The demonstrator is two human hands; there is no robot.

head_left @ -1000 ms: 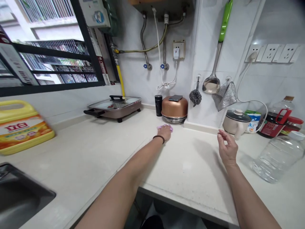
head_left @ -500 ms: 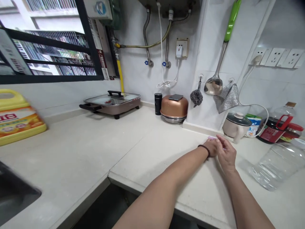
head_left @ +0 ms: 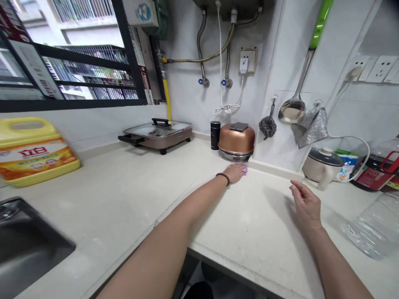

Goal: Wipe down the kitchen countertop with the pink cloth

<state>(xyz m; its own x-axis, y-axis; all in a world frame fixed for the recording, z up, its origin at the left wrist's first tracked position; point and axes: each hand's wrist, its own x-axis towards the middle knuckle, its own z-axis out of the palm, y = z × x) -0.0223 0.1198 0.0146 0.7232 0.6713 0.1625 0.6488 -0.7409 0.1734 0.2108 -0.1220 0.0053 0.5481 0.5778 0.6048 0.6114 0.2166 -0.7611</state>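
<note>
Cloth (head_left: 245, 169), pink and crumpled, lies on the table (head_left: 218, 232) just in front of the copper pot (head_left: 237, 141), near the foot of the pillar (head_left: 282, 145). The left hand (head_left: 234, 172) holds it from above, palm down, so only a rim of it shows past the fingers; how far they curl into it cannot be told. The right hand (head_left: 307, 203) holds nothing: it hangs above the table, fingers part-bent, the thumb a narrow gap from them.

It looks thin and soft, so it should weigh next to nothing, take any fold and suffer no harm from a hard squeeze. Whether it is wet is not visible; damp, it would probably cling to the table more. A spread palm over the bunched middle seems the best hold, with fingertips hooked on the far edge, since a loose corner would likely just trail. The pot, with a phone (head_left: 239, 126) lying on top, calls for care against knocks.
</note>
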